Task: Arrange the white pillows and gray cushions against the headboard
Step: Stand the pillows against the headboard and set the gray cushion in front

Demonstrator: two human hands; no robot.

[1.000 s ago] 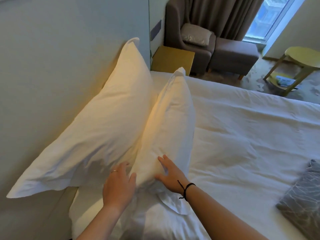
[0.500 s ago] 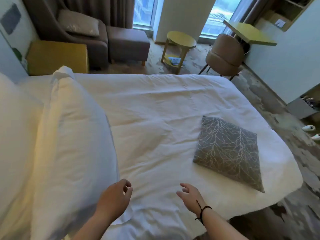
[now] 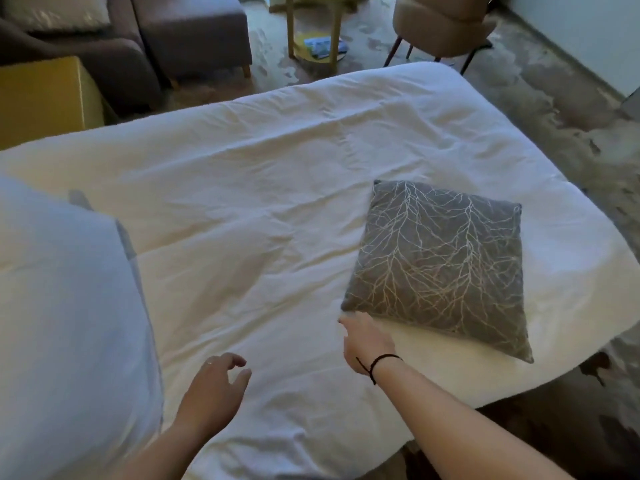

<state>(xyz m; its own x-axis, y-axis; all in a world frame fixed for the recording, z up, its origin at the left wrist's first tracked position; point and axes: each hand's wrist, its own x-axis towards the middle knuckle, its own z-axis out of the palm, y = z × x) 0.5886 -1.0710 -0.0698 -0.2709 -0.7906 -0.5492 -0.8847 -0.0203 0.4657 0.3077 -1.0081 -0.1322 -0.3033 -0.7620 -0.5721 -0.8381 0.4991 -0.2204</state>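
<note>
Both hands left the white pillow (image 3: 69, 323); right hand (image 3: 363, 337), fingers loose, reached gray cushion (image 3: 440, 265) at 2 o'clock; left hand (image 3: 214, 386) hovered empty.

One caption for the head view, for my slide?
Right hand reaches the gray cushion on the bed; left hand open.

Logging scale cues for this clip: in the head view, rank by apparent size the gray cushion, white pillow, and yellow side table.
1. white pillow, though nearness to the camera inflates it
2. gray cushion
3. yellow side table, cropped by the frame
</note>
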